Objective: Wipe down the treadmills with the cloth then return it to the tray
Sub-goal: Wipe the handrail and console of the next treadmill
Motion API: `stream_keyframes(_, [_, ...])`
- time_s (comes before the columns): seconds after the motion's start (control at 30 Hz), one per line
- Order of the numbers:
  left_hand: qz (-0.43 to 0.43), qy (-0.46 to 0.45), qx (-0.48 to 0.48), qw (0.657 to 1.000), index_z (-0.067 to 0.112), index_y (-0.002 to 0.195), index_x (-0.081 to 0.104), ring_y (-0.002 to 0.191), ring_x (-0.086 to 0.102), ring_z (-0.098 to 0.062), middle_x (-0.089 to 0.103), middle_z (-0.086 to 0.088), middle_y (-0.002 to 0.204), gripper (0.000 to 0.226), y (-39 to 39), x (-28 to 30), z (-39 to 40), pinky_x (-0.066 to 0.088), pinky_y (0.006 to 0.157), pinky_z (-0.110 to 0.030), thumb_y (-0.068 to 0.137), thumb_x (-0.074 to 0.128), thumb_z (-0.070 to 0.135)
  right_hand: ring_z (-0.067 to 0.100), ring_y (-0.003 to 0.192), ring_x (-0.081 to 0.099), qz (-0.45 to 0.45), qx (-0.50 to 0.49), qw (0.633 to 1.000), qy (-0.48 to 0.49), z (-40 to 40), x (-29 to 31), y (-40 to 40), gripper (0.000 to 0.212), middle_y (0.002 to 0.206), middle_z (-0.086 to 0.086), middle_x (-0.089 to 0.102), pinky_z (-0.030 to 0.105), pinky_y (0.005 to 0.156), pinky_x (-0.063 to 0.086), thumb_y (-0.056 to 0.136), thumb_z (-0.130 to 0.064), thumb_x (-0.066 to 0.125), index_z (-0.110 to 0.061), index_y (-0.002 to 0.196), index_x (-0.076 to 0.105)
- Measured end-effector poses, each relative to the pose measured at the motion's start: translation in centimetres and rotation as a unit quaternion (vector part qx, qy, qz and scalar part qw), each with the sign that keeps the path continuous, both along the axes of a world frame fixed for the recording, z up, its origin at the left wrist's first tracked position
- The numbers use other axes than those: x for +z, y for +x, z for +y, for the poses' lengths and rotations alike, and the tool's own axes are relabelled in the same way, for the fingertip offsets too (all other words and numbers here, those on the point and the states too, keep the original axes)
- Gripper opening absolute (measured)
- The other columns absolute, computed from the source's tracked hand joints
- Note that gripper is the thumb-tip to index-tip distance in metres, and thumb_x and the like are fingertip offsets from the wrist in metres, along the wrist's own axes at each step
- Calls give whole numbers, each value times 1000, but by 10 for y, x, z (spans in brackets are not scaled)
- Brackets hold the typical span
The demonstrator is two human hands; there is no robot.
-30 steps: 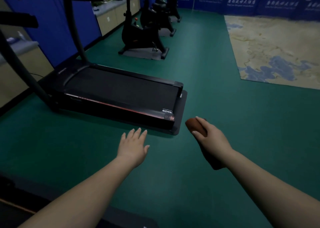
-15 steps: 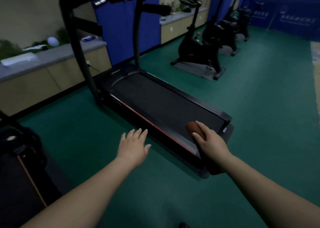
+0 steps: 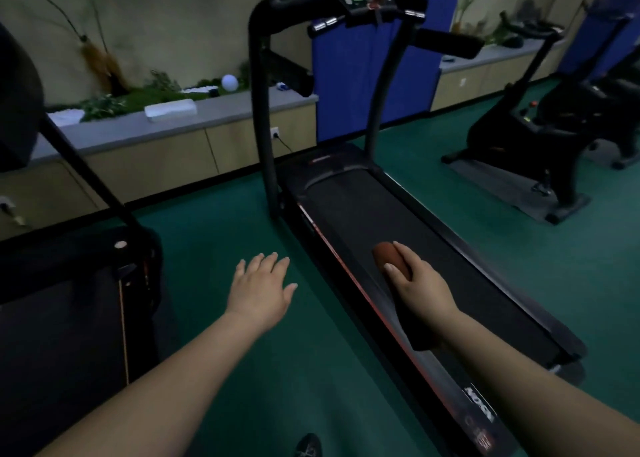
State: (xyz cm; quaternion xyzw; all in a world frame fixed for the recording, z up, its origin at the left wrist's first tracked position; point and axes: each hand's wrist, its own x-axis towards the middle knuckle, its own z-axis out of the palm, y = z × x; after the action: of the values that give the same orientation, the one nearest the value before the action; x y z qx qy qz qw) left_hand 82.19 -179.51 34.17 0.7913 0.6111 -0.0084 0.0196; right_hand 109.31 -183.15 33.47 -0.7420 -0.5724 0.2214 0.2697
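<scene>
my right hand (image 3: 420, 285) grips the brown cloth (image 3: 389, 254) over the treadmill (image 3: 398, 214) belt, left hand (image 3: 259, 288) fingers spread, empty.

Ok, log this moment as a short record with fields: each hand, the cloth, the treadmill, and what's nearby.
right hand: closed on the cloth, above the treadmill belt
cloth: brown, bunched in the fist
left hand: open, empty, over the green floor
treadmill: black, directly ahead
nearby: exercise bike to the right
tray: not in view
</scene>
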Motion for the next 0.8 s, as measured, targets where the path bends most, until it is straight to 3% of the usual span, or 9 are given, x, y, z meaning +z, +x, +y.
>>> stream_keyframes(0.33, [4,0,13,1000,24,150,19,144,17,-23,22,-2,157,61,-27,5,164,14,118,-46,97,31,51,23,102,56,25,3,1000,15,171,6,-27,55,128,7,53,30,78,41,94,-50,47,-38,145,29])
stream_keyframes(0.57, [-8,-1,9,1000,24,149,19,145,14,-23,21,-2,157,60,-24,4,263,11,118,-46,97,31,51,23,101,56,64,-13,998,13,272,9,-32,54,129,6,54,29,76,42,93,-49,48,-39,144,32])
stream_keyframes(0.8, [-8,32,20,999,25,149,20,146,11,-22,22,-1,157,60,-17,6,374,7,119,-45,97,30,52,23,113,54,97,10,994,52,403,24,-28,54,135,4,53,27,82,40,92,-47,51,-39,143,34])
